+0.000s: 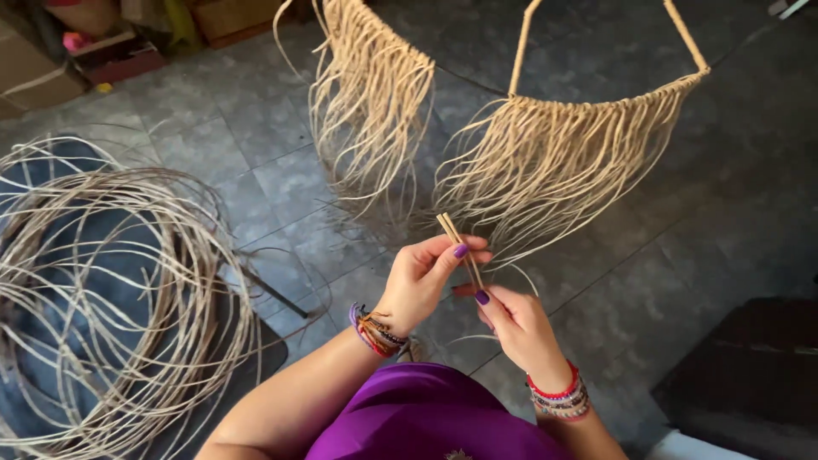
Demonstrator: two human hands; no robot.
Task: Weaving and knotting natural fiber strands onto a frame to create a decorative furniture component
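Observation:
My left hand (423, 277) and my right hand (515, 324) together pinch a pair of thin rattan strips (452, 232) whose cut ends stick up and to the left above my fingers. The strips lead toward a rattan frame (605, 94) hung with several loose pale strands (545, 170) that fall toward my hands. A second fringe of strands (371, 94) hangs on the left part of the frame. Both wrists carry beaded bracelets, and my nails are painted purple.
A large loose coil of rattan strips (111, 290) lies on a blue cloth at the left. The floor is grey tile (682, 255). A dark box-like object (750, 366) sits at the lower right. Cardboard boxes and clutter (94, 43) line the top left.

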